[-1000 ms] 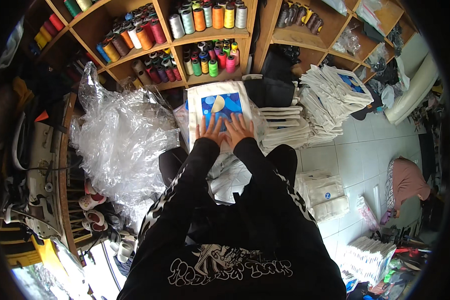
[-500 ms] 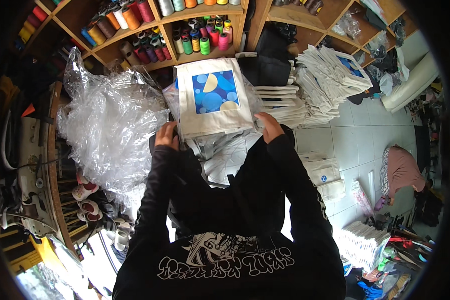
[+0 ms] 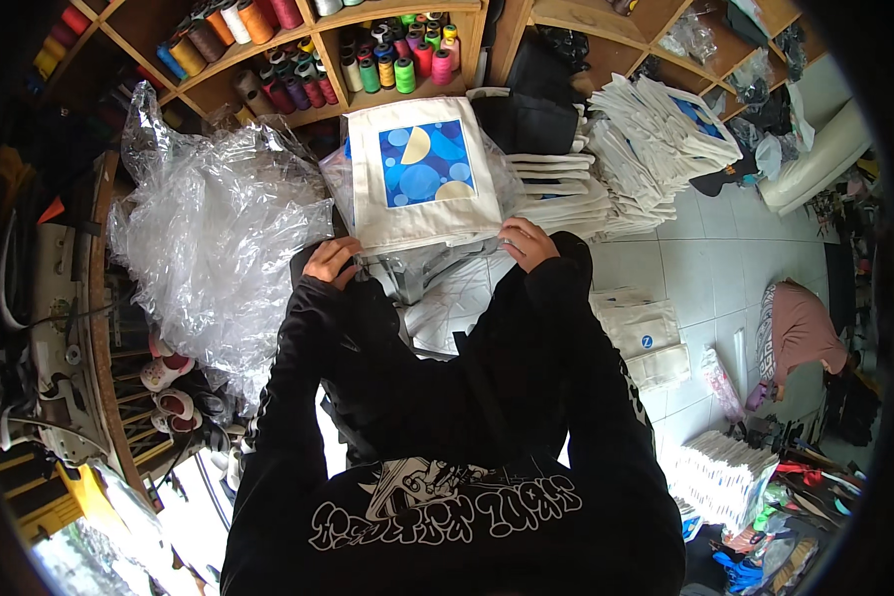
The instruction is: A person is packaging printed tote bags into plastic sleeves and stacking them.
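A cream canvas tote bag (image 3: 368,149) with a blue, circle-patterned panel (image 3: 427,164) lies flat in front of me on a pile. Clear plastic (image 3: 340,189) shows past its sides and under its near edge. My left hand (image 3: 332,260) is closed at the bag's near left corner, thumb and fingers pinched together. At the near right corner my right hand (image 3: 527,243) has its curled fingers on the bag's edge. Whether either hand also grips the plastic is too small to make out.
A big heap of clear plastic bags (image 3: 219,238) lies to the left. Stacked cream bags (image 3: 656,149) stand at the right. Thread spools (image 3: 404,75) fill wooden shelves (image 3: 417,97) behind. More bags (image 3: 646,343) lie on the tiled floor, where a person (image 3: 805,333) bends at far right.
Both hands have closed in on the tote bag's near corners, their fingers now curled at its edge. The view has shifted slightly, and the bag appears a little higher.
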{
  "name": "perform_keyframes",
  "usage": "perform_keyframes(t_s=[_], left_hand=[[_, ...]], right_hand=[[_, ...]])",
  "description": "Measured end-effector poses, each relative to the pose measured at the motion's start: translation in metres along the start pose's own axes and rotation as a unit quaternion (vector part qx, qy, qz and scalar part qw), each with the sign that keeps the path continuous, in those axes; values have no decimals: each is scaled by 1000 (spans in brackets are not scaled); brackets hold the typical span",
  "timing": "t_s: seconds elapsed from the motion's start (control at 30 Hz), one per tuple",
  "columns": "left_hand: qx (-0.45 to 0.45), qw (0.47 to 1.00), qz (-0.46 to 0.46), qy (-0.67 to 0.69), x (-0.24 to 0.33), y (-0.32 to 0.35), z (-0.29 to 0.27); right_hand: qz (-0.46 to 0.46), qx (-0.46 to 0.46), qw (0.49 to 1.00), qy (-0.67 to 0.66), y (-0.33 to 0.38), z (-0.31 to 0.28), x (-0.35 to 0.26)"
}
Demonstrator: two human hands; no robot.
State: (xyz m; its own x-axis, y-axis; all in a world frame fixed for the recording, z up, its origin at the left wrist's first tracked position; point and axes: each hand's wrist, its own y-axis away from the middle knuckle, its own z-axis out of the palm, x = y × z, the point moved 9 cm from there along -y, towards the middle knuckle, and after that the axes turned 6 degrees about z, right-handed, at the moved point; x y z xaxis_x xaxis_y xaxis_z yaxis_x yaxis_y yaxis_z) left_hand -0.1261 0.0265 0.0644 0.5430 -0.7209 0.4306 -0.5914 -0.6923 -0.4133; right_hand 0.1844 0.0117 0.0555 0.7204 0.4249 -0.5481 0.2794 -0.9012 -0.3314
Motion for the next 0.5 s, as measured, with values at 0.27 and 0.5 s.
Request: perform_keyframes(t_s=[0.27,0.5], left_hand=[[86,992,52,-71,17,0,-14],[95,994,37,-39,11,3,-12]], right_hand=[[-38,50,998,-6,0,-4,-4],[-14,67,997,27,6,-12,-2]])
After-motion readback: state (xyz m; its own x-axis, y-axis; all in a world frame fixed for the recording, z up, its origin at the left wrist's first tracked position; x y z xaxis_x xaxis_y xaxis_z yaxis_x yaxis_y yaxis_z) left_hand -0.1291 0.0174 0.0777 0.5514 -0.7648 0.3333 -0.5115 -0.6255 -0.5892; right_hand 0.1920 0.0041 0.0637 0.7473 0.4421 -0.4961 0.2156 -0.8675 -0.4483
